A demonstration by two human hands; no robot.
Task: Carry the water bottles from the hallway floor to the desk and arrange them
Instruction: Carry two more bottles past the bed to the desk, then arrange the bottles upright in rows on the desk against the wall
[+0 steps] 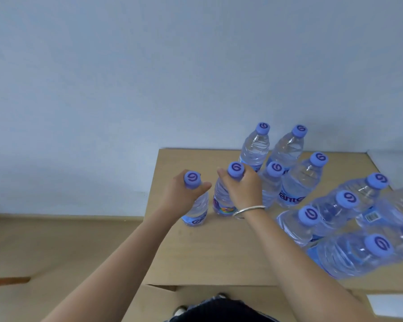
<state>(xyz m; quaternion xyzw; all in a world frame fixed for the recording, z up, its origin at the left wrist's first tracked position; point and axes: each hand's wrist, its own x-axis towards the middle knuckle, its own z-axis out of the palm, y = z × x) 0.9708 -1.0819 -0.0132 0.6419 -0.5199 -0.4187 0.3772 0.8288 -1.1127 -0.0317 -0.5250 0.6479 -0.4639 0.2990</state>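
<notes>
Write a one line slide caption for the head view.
Each hand, left hand and right hand, grips a capped water bottle's neck on the desk.

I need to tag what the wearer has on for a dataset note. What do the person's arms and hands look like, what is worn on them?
Both forearms are bare, with no sleeves in view and no gloves. The left hand wears nothing. The right hand has a thin silver bangle round the wrist. No rings show on the fingers.

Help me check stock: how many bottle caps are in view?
10 caps: one under the left hand, one under the right hand, three behind, one between, four at right. An eleventh is cut off at the right edge.
</notes>
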